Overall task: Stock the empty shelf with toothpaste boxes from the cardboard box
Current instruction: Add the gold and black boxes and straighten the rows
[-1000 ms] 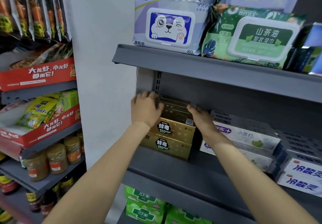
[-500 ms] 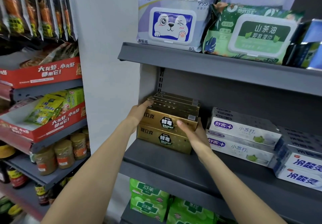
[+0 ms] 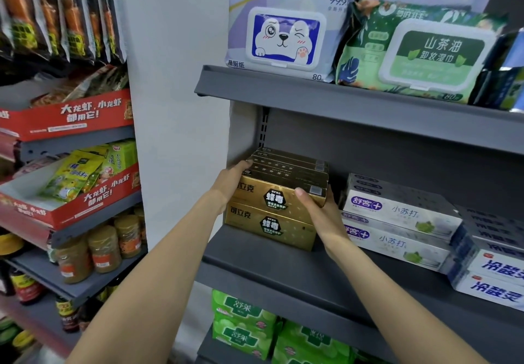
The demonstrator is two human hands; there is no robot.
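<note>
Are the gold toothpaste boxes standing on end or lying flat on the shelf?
Lying flat. The gold toothpaste boxes sit on their long sides, stacked two high on the shelf, printed fronts facing out.

Both hands around gold toothpaste boxes
</note>
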